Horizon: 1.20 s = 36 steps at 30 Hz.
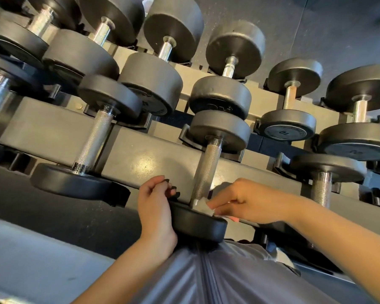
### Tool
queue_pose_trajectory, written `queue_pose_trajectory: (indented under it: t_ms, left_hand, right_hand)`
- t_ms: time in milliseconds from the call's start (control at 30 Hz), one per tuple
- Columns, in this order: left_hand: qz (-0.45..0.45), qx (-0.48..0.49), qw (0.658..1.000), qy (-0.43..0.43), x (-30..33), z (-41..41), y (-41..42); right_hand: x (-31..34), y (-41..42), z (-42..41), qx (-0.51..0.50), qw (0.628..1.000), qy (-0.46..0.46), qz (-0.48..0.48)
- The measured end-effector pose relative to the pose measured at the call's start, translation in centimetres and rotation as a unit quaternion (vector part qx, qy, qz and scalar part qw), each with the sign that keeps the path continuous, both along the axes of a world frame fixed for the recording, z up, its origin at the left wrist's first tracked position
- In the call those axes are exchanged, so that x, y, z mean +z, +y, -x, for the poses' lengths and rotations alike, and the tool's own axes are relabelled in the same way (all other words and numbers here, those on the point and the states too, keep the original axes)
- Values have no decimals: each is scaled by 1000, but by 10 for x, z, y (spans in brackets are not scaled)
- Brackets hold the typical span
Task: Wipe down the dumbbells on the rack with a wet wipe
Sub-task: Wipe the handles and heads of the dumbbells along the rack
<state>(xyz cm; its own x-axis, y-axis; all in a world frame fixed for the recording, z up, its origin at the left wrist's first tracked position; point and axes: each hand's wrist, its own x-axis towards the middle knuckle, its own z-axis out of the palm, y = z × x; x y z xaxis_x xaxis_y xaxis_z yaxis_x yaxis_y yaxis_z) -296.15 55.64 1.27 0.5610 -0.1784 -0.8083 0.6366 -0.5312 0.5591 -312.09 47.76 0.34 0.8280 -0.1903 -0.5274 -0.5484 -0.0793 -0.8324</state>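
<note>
A black dumbbell with a knurled steel handle point(206, 170) lies on the lowest tier of the grey rack point(140, 154), right in front of me. Its near head point(198, 224) is at centre frame. My left hand point(156, 207) grips the left edge of that near head, fingers curled over the rim. My right hand point(246, 202) pinches a small white wet wipe point(203, 207) and presses it where the handle meets the near head. The far head point(219, 130) rests in its cradle.
Several more black dumbbells fill three tiers: one to the left point(92, 137), a smaller one to the right point(323, 183), a "10" marked one point(287, 125) above. Dark speckled floor point(316, 29) lies beyond the rack. My grey zipped top point(206, 277) fills the bottom.
</note>
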Motion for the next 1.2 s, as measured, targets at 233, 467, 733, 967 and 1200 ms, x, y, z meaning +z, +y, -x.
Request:
queue_pose_trajectory:
  t_ms: [233, 467, 733, 967, 1200]
  left_hand:
    - [3, -20, 1000, -16, 0, 2, 0]
    - [23, -14, 1000, -15, 1, 2, 2]
    - [30, -23, 999, 4, -1, 1, 4]
    - [32, -21, 999, 8, -6, 1, 5]
    - [36, -25, 999, 1, -1, 1, 4]
  right_hand:
    - [19, -10, -54, 166, 960, 66, 218]
    - [15, -8, -54, 142, 965, 19, 222]
    - [6, 26, 14, -99, 995, -18, -25]
    - [-6, 27, 13, -121, 987, 67, -79]
    - [-17, 18, -4, -61, 985, 108, -120]
